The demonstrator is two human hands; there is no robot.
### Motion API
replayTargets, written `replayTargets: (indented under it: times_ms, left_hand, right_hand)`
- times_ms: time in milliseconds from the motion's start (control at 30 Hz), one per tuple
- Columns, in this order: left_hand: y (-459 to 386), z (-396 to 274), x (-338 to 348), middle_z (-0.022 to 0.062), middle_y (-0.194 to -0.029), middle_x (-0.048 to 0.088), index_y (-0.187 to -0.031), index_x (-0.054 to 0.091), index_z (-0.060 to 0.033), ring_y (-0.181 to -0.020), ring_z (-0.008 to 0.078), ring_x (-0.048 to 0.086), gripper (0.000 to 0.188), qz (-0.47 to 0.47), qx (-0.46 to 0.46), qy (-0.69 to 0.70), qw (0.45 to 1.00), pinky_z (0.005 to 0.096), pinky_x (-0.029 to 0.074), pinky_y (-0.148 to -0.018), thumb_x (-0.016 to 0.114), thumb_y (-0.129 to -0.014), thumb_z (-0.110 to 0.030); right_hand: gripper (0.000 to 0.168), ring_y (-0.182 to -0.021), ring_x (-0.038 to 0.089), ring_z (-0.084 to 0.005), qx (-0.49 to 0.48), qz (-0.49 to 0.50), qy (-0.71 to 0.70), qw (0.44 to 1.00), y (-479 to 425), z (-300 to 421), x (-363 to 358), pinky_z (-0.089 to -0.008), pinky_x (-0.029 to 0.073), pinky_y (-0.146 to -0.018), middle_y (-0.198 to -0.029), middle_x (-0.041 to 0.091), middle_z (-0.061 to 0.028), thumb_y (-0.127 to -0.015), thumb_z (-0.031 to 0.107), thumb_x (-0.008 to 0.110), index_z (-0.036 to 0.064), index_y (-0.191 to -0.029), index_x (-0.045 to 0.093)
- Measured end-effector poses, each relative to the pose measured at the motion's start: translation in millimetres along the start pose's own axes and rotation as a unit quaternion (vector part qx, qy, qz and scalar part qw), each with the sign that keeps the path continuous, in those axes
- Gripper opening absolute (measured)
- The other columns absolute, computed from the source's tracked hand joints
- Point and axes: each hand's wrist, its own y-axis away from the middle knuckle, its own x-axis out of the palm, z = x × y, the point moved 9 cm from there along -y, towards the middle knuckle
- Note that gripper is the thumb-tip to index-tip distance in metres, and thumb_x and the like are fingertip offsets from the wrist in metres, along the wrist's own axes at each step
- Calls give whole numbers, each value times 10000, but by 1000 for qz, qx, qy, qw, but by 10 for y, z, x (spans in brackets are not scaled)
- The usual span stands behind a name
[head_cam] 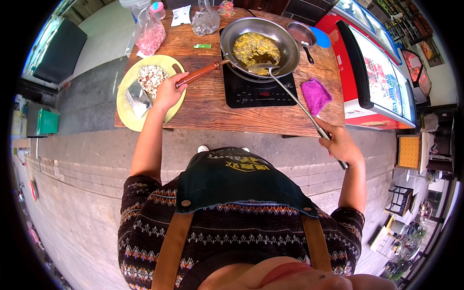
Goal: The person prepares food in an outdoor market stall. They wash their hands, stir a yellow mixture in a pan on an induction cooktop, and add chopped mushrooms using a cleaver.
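Note:
My left hand (170, 91) grips the brown handle of a steel wok (286, 50), which sits tilted on a black induction cooker (261, 95). Yellow, bubbling food (253, 45) with dark bits lies in the wok. My right hand (340, 142) holds the far end of a long metal spatula (290, 95), its blade in the food. Below my left hand is a yellow-green cutting board (127, 81) bearing chopped white and brown pieces (150, 77) and a cleaver (137, 95), part of which my hand and arm hide.
A purple cloth (316, 95) lies right of the cooker. Behind it are a small saucepan (301, 33) and a blue disc (320, 37). Bags of pink meat (151, 36) and dark food (205, 22), and a green packet (202, 46), stand or lie leftward. A red display freezer (351, 79) adjoins the table's right.

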Motion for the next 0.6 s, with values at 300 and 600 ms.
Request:
replayTargets:
  times_ms: [300,600]
  left_hand:
    - [14,-23,-11,125,-994,676,-1188,618,-160,-867,266,657,391,1,-13,-5,1000,339,499,-794,663,-805,-98]
    - [22,-43,-11,132,-991,676,-1196,613,-152,-850,247,660,391,1,-10,9,1000,329,500,-789,660,-813,-95]
  right_hand:
    - [592,-519,527,-203,-83,-118,-72,987,-706,-23,-11,-329,450,-585,-632,525,-155,-745,52,580,91,-1328,484]
    - [607,-597,593,-227,-30,-155,-130,979,-1420,-112,418,-346,470,-626,-669,569,-162,-749,81,589,83,-1343,464]
